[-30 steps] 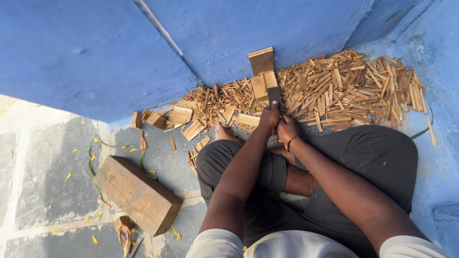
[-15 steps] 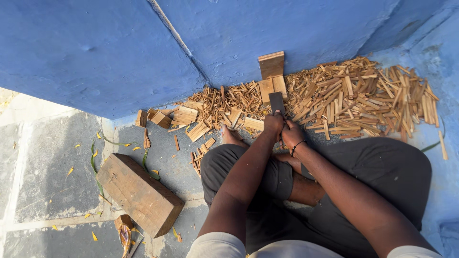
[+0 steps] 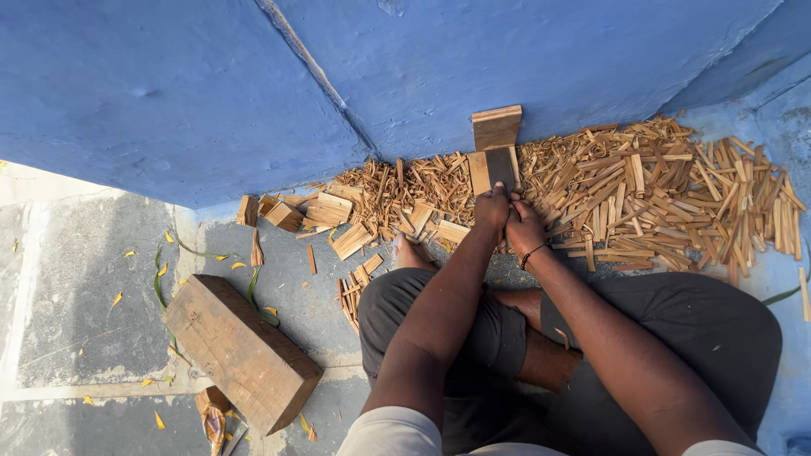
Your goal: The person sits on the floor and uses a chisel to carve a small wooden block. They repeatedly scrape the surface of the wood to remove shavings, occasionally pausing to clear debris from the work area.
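1. A seated person, legs crossed, works on a stone floor against a blue wall (image 3: 169,101). Both hands meet at a dark flat blade (image 3: 500,167) held against an upright wood block (image 3: 496,128).
2. The left hand (image 3: 492,209) is closed around the blade's lower end. The right hand (image 3: 525,228), with a dark cord at the wrist, is curled and pressed close beside it; whether it grips the blade or the wood cannot be told.
3. Risk, as a judgement: the fingers sit just below the cutting edge, so a slip of the blade off the grain could catch a knuckle.
4. Risk: the block stands on end among loose chips; it could tip or twist under pressure and spoil the split.
5. Risk: a bare foot (image 3: 412,252) lies near the work, and a dropped blade or flying splinter could hit it.
6. The block is pale brown, rectangular, standing upright near the wall, between two heaps of splints.
7. The heap of thin sticks (image 3: 676,190) to the right is large and pale; the left heap holds shorter chunks (image 3: 329,209).
8. A thick beam (image 3: 241,350) lies well apart, near the left knee.
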